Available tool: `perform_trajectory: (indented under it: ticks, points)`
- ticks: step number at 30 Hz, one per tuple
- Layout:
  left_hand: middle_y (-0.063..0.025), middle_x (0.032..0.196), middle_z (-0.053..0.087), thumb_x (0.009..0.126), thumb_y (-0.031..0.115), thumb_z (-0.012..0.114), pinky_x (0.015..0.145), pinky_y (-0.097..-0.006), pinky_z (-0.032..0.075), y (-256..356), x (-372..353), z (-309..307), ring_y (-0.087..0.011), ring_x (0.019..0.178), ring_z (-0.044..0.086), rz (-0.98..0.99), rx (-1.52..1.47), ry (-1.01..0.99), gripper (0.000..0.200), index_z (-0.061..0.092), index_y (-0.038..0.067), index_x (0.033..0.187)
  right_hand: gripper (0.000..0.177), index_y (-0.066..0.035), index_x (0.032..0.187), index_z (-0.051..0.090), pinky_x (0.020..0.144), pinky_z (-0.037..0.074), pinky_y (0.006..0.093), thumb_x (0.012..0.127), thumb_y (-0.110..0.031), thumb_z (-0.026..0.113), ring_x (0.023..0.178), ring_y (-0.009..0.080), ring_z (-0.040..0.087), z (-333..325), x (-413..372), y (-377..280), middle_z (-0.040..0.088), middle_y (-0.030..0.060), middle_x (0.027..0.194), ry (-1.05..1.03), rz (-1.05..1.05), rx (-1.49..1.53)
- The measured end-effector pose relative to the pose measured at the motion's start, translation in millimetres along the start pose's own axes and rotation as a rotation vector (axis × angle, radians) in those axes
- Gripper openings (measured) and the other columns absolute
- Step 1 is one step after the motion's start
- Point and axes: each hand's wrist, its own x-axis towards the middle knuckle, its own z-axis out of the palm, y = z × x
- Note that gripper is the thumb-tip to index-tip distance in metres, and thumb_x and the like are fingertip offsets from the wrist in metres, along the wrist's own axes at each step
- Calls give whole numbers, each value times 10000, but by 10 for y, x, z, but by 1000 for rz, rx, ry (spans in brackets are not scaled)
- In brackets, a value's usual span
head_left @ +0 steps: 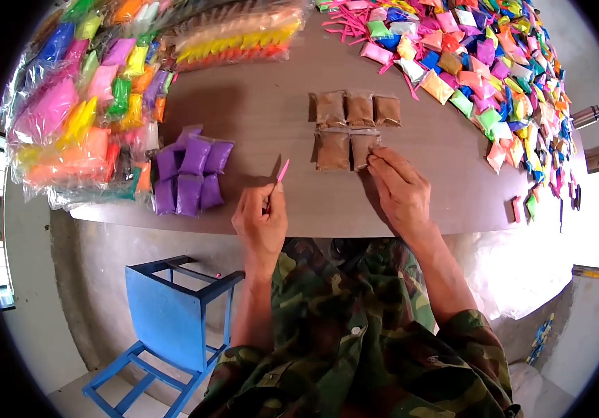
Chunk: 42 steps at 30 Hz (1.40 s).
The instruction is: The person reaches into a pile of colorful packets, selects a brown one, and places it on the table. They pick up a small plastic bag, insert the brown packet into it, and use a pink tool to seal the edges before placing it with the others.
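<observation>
Between the closed fingers of my left hand (261, 217) is a thin pink stick (283, 171), its tip pointing up. My right hand (402, 187) pinches the right edge of a brown packet (363, 150), the lower right one of a small group. Beside it lies another brown packet (333, 150), and a row of three brown packets (359, 109) sits just above, touching. Left of my left hand is a loose pile of purple packets (189, 174) on the brown table (271, 104).
Clear bags of colourful packets (83, 104) cover the table's left end. Bagged rows of packets (237, 38) lie at the back. A large heap of loose coloured packets (487, 76) fills the right side, with pink strips (348, 24). A blue chair (163, 313) stands below left.
</observation>
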Motion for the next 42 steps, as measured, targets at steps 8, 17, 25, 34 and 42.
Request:
perform_trajectory:
  ticks: [8, 17, 25, 34, 42]
  points:
    - [-81, 743, 607, 929, 27, 790, 547, -356, 451, 13, 20, 21, -224, 593, 563, 62, 56, -1, 85, 709, 33, 906, 206, -31, 1064, 771, 795, 613, 398, 864, 3, 808, 939, 319, 737, 50, 21, 12, 753, 106, 1148, -14, 45, 14]
    - [-68, 754, 615, 944, 64, 775, 579, -353, 463, 22, 2, 31, -209, 612, 574, 36, 82, 13, 69, 719, 47, 907, 206, -31, 1082, 774, 830, 611, 406, 878, -17, 797, 961, 329, 738, -21, 32, 1, 750, 112, 1175, -4, 72, 37]
    - [-105, 819, 691, 974, 107, 770, 643, -368, 511, -217, -74, 66, -231, 702, 636, 98, 177, 19, 76, 754, 35, 956, 205, -36, 1071, 783, 829, 622, 410, 869, -59, 806, 959, 324, 757, -370, -271, 63, 754, 132, 1177, 48, 162, -2]
    - [-125, 850, 713, 992, 119, 770, 626, -377, 514, -146, -40, 46, -256, 709, 652, 93, 160, -26, 130, 729, 2, 950, 178, -55, 1052, 768, 791, 616, 403, 874, -48, 762, 922, 328, 755, -1285, -570, 499, 762, 110, 1115, 155, 390, -121]
    - [-81, 858, 702, 1019, 129, 736, 630, -355, 505, -145, -26, 58, -199, 717, 634, 74, 194, -44, 132, 721, 13, 958, 133, -79, 1036, 790, 808, 603, 424, 914, -117, 752, 916, 351, 761, -2223, -698, 1519, 776, 121, 1103, 316, 722, -353]
